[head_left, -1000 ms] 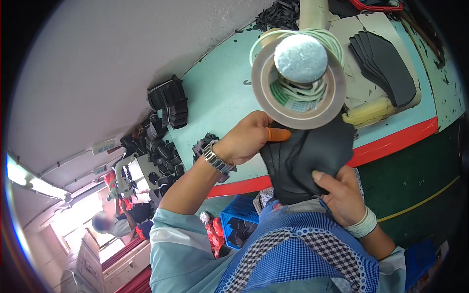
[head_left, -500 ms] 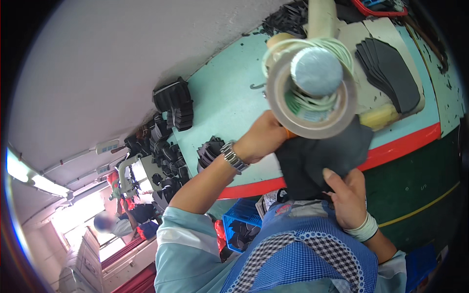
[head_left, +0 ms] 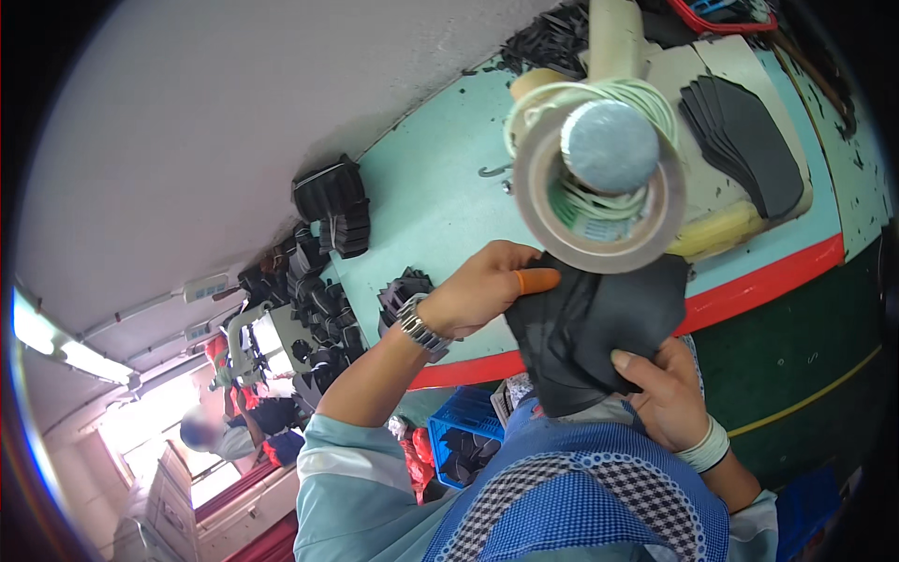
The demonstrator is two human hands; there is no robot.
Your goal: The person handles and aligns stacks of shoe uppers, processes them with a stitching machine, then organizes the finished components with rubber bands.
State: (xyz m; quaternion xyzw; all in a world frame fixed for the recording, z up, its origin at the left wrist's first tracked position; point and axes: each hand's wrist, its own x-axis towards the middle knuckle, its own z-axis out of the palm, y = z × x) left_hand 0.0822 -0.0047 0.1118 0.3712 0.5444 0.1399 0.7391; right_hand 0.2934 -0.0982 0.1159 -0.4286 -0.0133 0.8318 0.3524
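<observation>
In front of my waist, both hands hold several dark grey, flat cut pieces of sheet material (head_left: 629, 309). The pieces overlap and fan apart, with a bent edge near their middle. My left hand (head_left: 487, 288) is closed on their upper left edge, an orange cover on one finger and a metal watch at the wrist. At the lower right edge, my right hand (head_left: 667, 393) pinches them between thumb and fingers. A tape roll (head_left: 599, 258) on top of the pale machine (head_left: 616, 42) hides the pieces' upper edge.
A fanned stack of dark pieces (head_left: 744, 140) lies on the machine bed at right. Dark bundles (head_left: 332, 192) line the table's left side, beside another small stack (head_left: 405, 292). A blue crate (head_left: 464, 412) stands below the red table edge (head_left: 758, 286). Another person (head_left: 225, 433) works far left.
Both hands have brought the dark pieces slightly left and toward me. The pieces now spread more open, showing overlapping layers, and the left hand's orange-covered finger is more visible.
</observation>
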